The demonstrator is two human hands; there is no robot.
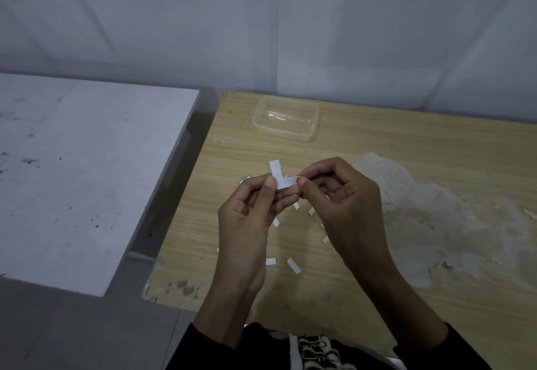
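A small white paper strip (279, 177), bent into an L shape, is held above the wooden table (377, 148). My left hand (250, 212) pinches its bend between thumb and fingers, with one arm of the strip sticking up. My right hand (340, 195) pinches the other arm, which runs sideways. Several short white paper strips (293, 265) lie scattered on the table under and around my hands, partly hidden by them.
A clear plastic container (286, 118) stands empty at the table's far side. The table's veneer is worn off in a large pale patch (436, 218) on the right. A white table (81, 172) stands to the left across a narrow gap.
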